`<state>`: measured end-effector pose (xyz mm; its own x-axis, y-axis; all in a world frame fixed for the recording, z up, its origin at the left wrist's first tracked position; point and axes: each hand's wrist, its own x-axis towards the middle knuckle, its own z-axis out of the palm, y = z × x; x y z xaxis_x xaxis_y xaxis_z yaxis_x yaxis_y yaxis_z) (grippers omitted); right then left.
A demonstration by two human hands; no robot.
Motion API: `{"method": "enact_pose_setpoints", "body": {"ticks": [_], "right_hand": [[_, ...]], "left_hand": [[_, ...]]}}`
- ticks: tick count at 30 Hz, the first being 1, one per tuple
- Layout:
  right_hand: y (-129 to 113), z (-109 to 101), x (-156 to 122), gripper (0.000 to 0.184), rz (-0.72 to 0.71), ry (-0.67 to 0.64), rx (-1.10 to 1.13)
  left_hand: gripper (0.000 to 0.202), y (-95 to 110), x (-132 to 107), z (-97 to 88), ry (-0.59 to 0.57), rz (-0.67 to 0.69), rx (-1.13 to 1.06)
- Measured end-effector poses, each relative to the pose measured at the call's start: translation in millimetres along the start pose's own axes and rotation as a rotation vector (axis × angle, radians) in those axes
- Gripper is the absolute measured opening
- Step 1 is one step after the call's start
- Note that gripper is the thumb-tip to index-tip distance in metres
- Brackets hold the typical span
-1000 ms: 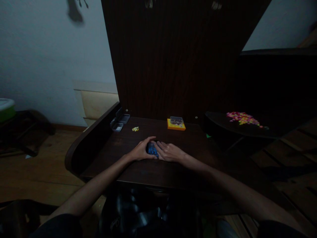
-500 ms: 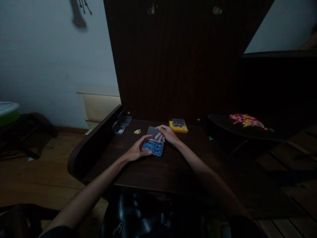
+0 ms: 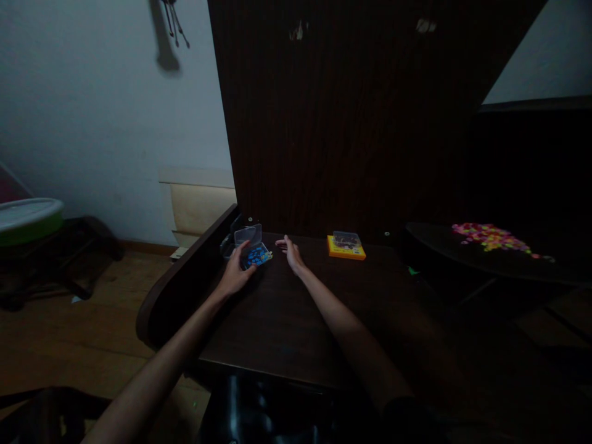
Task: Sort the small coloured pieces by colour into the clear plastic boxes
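Note:
My left hand (image 3: 235,274) grips the near left side of a small clear plastic box (image 3: 264,261), thumb in front and fingers behind. Small blue pieces (image 3: 256,256) lie inside it, and its hinged clear lid (image 3: 248,235) stands raised at the back. A few pale yellow pieces (image 3: 269,254) show by the box's right edge; whether they are inside or beside it I cannot tell. Just to the right, my right hand (image 3: 291,255) is empty, fingers stretched out toward the box and not touching it.
An orange-yellow box (image 3: 346,250) with a clear case (image 3: 346,239) on top stands at the back right of the dark table (image 3: 277,333). Many pink and yellow pieces (image 3: 494,238) lie on a side shelf. A raised wooden side edge (image 3: 185,277) bounds the left.
The box of blue pieces has moved left and back in my left hand, close to the yellow pieces. My right hand has let go of the lid, which now stands up. The view has shifted slightly.

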<state>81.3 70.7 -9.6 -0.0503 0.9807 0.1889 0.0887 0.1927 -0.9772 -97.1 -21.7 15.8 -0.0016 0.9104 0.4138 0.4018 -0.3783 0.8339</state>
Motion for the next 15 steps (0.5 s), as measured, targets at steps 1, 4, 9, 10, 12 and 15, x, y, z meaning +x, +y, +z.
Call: {"method": "enact_pose_setpoints", "body": {"ticks": [1,4,9,10,12,15], "right_hand": [[2.5,4.7,1.1,0.060,-0.016,-0.009,-0.015],[5.3,16.9,1.9,0.053,-0.056,-0.045,-0.073],[3.6,26.6,0.8,0.047,-0.078,-0.093,-0.150],[3.4,27.0,0.2,0.046,-0.082,-0.100,-0.158],[3.2,26.8,-1.4,0.045,-0.100,-0.119,-0.179],[3.1,25.5,-3.5,0.046,-0.154,-0.155,-0.236]], "left_hand": [[0.067,-2.9,2.1,-1.7,0.032,0.034,0.089],[0.068,-8.7,7.9,-4.0,0.080,0.117,0.281],[0.067,-15.6,14.4,-2.8,0.081,0.168,0.391],[0.067,-17.0,15.1,-2.4,0.077,0.177,0.402],[0.067,-19.2,16.3,-1.3,0.058,0.193,0.423],[0.067,-20.7,17.8,0.0,0.006,0.199,0.451]]}}
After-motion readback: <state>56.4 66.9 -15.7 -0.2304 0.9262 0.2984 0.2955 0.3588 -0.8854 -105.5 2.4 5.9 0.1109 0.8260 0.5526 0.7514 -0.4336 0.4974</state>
